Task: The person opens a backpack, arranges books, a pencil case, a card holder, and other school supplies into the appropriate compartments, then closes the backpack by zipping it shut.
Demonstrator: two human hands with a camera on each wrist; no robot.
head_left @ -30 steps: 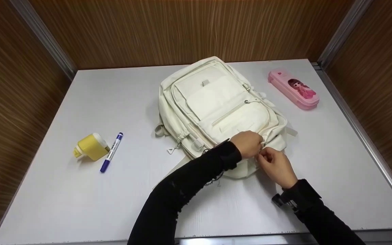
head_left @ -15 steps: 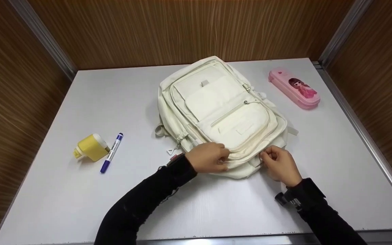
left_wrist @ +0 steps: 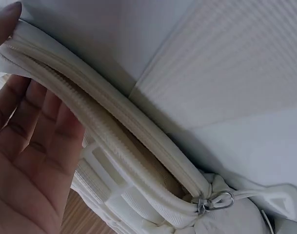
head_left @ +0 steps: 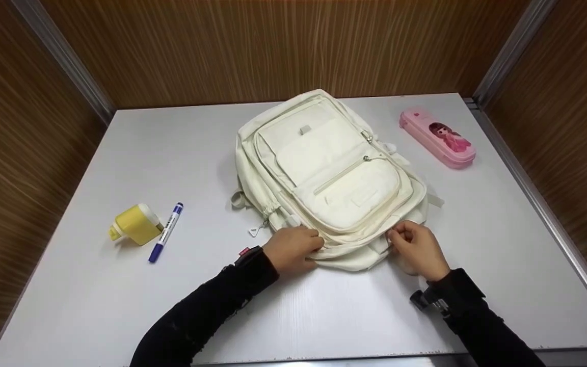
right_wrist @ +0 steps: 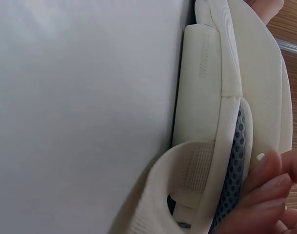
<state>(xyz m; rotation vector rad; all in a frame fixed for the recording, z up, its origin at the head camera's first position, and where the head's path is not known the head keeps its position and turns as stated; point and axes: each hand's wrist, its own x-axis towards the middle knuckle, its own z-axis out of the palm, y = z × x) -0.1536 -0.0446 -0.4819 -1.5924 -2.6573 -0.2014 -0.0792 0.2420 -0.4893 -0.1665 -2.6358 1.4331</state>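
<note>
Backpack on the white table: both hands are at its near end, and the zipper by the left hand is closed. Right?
No: the zipper by the left hand is open; the left wrist view shows a gap between its sides. That hand and the right hand are at the near end of the backpack.

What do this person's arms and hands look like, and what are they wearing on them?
The left hand and right hand are bare, without gloves. The left sleeve and right sleeve are long and black. A small red tab shows at the left wrist; a small, dark, rounded device sticks out at the right wrist.
</note>
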